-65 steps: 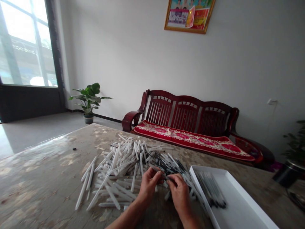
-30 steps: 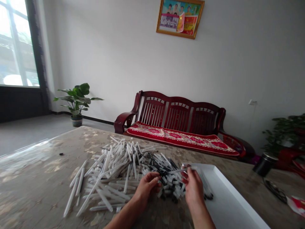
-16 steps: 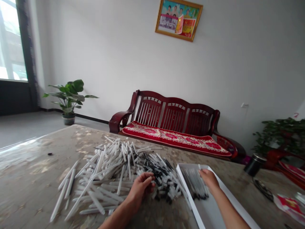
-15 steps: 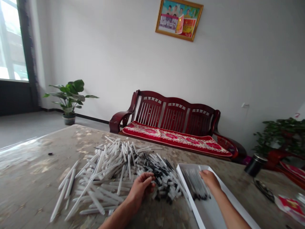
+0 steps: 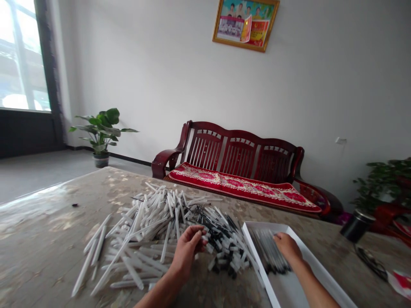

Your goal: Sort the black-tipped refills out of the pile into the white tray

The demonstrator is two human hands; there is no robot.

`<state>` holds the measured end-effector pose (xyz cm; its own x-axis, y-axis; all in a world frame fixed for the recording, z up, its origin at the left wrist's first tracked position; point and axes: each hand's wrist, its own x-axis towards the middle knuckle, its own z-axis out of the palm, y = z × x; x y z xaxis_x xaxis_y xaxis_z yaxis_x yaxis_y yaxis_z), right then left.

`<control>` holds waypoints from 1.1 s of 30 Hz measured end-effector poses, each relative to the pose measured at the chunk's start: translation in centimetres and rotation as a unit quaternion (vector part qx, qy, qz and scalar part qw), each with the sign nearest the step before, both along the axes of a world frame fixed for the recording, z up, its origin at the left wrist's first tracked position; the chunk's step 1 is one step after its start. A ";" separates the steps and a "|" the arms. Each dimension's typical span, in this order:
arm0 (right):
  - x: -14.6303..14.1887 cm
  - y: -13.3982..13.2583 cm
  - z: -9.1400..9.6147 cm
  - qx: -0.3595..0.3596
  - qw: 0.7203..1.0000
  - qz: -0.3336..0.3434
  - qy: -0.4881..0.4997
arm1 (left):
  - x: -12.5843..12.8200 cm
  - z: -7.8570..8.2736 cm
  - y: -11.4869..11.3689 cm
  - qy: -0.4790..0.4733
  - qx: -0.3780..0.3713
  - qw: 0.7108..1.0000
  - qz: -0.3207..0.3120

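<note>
A heap of white pen barrels (image 5: 147,231) lies on the marbled table (image 5: 48,239), with a smaller heap of black-tipped refills (image 5: 221,244) to its right. My left hand (image 5: 188,250) rests at the seam of the two heaps, fingers curled over the pieces; what they grip is hidden. My right hand (image 5: 287,248) lies palm down inside the white tray (image 5: 308,261), fingers flat on the row of finished pens (image 5: 266,252) stacked at the tray's far end.
A black cup (image 5: 356,224), a dark cord (image 5: 369,261) and a red packet (image 5: 401,282) sit at the table's right end. A small black bit (image 5: 75,205) lies far left. Behind the table stand a red wooden bench (image 5: 240,171) and potted plants (image 5: 102,132).
My right hand carried a pen from the heap into the white tray and laid it on the row there. My left hand stayed curled at the heap. The camera swung slightly.
</note>
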<state>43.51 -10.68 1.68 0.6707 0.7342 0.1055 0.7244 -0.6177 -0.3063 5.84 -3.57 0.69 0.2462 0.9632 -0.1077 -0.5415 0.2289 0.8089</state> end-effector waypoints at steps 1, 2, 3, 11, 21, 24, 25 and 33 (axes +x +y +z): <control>-0.4 -0.1 0.4 -0.002 1.000 0.000 -0.012 | -0.1 0.1 0.1 0.011 0.016 1.000 0.019; -0.9 -0.1 0.8 -0.002 1.000 0.002 -0.024 | -0.1 0.1 0.1 0.021 0.031 0.999 0.037; -1.5 0.0 1.2 0.001 0.999 0.006 -0.036 | -0.1 0.1 0.2 0.030 0.044 0.997 0.054; -11.6 3.1 3.6 0.001 0.984 0.164 -0.076 | -0.6 0.1 0.9 0.064 0.049 0.991 0.106; -15.8 2.6 3.8 -0.047 0.979 0.177 -0.086 | 0.2 -0.5 0.6 0.075 0.080 0.991 0.073; -16.2 3.1 4.7 -0.019 0.983 0.173 -0.051 | 0.6 -0.7 0.3 0.081 0.091 0.992 0.041; -16.6 3.4 4.9 -0.007 0.983 0.177 -0.036 | 0.7 -0.7 0.3 0.085 0.094 0.992 0.025; -22.9 6.2 3.9 0.183 0.903 0.302 0.244 | 1.1 -0.3 -0.7 0.092 0.151 0.975 -0.138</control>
